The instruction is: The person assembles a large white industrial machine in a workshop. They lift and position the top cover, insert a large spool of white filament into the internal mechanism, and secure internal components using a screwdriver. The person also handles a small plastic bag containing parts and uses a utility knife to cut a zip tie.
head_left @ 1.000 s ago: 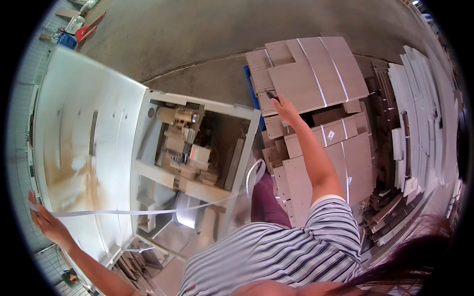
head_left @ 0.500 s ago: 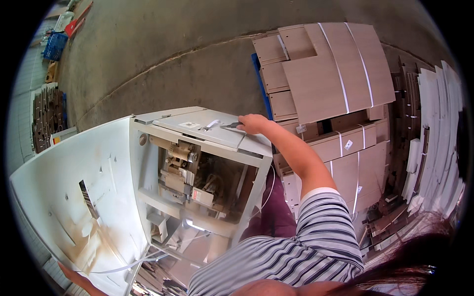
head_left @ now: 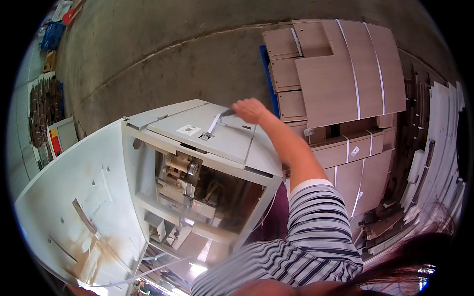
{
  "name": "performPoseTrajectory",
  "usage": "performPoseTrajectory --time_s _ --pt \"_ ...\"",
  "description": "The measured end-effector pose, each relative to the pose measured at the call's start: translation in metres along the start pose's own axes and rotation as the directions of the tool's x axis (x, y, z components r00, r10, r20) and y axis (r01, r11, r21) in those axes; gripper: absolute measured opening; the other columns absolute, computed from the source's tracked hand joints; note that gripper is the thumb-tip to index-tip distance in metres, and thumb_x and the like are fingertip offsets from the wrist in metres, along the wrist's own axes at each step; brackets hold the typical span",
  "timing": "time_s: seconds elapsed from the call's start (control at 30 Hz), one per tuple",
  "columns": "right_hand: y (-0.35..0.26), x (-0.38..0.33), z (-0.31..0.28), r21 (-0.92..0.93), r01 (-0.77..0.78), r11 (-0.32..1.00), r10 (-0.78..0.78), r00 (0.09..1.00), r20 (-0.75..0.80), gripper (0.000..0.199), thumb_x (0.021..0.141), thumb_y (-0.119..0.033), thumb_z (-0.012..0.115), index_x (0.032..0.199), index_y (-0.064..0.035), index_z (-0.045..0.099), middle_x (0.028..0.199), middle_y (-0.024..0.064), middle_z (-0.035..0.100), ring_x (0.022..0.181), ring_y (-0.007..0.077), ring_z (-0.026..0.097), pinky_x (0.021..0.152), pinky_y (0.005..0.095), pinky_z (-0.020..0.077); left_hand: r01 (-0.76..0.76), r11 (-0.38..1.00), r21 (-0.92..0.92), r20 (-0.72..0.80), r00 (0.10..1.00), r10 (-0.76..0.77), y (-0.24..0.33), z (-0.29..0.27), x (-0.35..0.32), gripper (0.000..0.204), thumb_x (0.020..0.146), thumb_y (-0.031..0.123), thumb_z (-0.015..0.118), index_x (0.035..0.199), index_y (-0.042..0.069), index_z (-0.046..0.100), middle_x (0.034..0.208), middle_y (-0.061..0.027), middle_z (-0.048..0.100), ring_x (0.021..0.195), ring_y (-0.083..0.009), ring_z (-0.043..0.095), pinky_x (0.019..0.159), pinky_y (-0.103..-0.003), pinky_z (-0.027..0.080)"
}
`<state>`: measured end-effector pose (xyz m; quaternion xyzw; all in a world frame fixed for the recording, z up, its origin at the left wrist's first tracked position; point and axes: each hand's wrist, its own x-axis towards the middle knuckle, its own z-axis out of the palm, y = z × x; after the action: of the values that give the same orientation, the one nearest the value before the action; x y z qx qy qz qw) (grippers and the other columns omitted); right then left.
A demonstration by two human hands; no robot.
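Observation:
My right hand (head_left: 250,109) is closed around a dark grey hand tool (head_left: 227,113), its exact kind not clear, above the top of a strapping machine. A short piece of white plastic strap (head_left: 214,124) rises from a small slot in the light grey top panel (head_left: 168,123), its upper end at the tool's tip. To the left the machine's white door (head_left: 54,192) stands swung out. Only a sliver of my left hand or wrist shows at the door's lower edge; its fingers are hidden. Rollers and metal parts (head_left: 180,170) show inside the machine's open front.
Strapped brown boards (head_left: 326,93) lie stacked on a blue pallet right of the machine. Long white and brown strips (head_left: 432,143) lie along the far right. At the far left are brown pieces (head_left: 45,103) and a blue crate (head_left: 53,35). A loose strap (head_left: 148,269) runs across the lower front.
My right hand has lifted the tool slightly, and the strap piece now stands up from the slot toward it. My left hand has slipped mostly out of view. The whole view has shifted a little.

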<state>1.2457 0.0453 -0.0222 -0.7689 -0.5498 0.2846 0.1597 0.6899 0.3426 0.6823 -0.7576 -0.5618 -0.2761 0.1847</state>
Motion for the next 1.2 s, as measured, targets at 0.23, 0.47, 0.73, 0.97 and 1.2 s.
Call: performPoseTrajectory --time_s 0.23,0.47,0.73,0.97,1.2 --pt "0.115 0.011 -0.152 0.201 -0.573 0.795 0.577 0.611 -0.541 0.037 0.097 -0.039 0.043 0.099 -0.0035 0.053 0.094 0.0189 0.066 0.090 0.0369 0.064 0.074 0.0488 0.0511 -0.056 0.994 0.089 -0.008 0.998 0.057 -0.018 0.009 0.011 0.045 0.100 0.016 0.032 0.140 -0.004 0.038 0.143 -0.0195 0.042 0.131 -0.0262 0.042 0.111 -0.036 0.029" --pt "0.004 0.000 -0.142 0.465 -0.337 0.819 0.501 0.815 -0.291 0.041 0.096 -0.041 0.048 0.096 -0.0004 0.050 0.093 0.0275 0.064 0.093 0.0444 0.060 0.075 0.0516 0.0475 -0.198 0.945 0.262 -0.029 0.977 0.213 -0.072 -0.019 0.019 0.043 0.100 0.011 0.033 0.140 -0.004 0.039 0.142 -0.0189 0.044 0.129 -0.0251 0.044 0.110 -0.034 0.031" --pt "-0.040 -0.150 -0.110 0.900 -0.267 0.344 0.748 0.658 -0.091 0.040 0.095 -0.043 0.053 0.097 -0.0030 0.052 0.071 0.0079 0.057 0.059 0.0160 0.057 0.054 0.0313 0.0481 -0.229 0.967 0.110 -0.031 0.972 0.234 -0.039 0.008 0.011 0.047 0.098 0.017 0.034 0.139 -0.006 0.039 0.142 -0.0181 0.044 0.132 -0.0274 0.040 0.112 -0.037 0.028" --pt "-0.137 -0.246 -0.159 0.940 0.278 0.197 0.769 0.551 -0.324 0.030 0.098 -0.034 0.053 0.093 -0.0049 0.051 0.072 0.0029 0.053 0.054 0.0103 0.051 0.051 0.0260 0.0468 -0.002 0.850 -0.527 0.125 0.989 0.080 0.021 -0.023 -0.025 0.044 0.101 0.025 0.031 0.135 0.005 0.049 0.136 -0.0108 0.051 0.127 -0.0222 0.046 0.109 -0.034 0.032" --pt "-0.294 -0.368 -0.141 0.871 0.434 0.230 0.728 0.518 -0.450 0.027 0.097 -0.033 0.055 0.094 -0.0066 0.052 0.072 0.0033 0.053 0.054 0.0105 0.050 0.050 0.0255 0.0462 -0.187 0.925 -0.331 -0.114 0.981 0.157 -0.143 -0.104 -0.104 0.046 0.102 0.031 0.027 0.127 0.005 0.055 0.129 -0.0094 0.056 0.123 -0.0226 0.048 0.107 -0.034 0.033"
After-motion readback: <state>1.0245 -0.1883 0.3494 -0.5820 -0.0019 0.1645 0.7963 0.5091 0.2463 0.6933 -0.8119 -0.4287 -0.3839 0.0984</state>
